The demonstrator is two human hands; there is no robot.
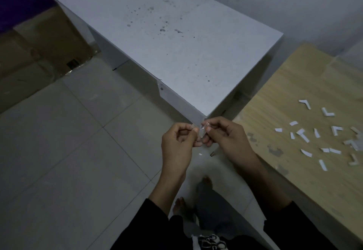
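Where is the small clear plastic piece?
The small clear plastic piece sits centre in head view, pinched between left hand and right hand, by the white table.

Left hand [177, 141] at nine o'clock, right hand [225, 135] at three, fingertips meeting, both pinching a clear scrap [202, 132].

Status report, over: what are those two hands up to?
Left hand and right hand both pinch a small clear piece. Held up at the near corner of the white table. White paper scraps lie apart on the wooden table; nothing blocks.
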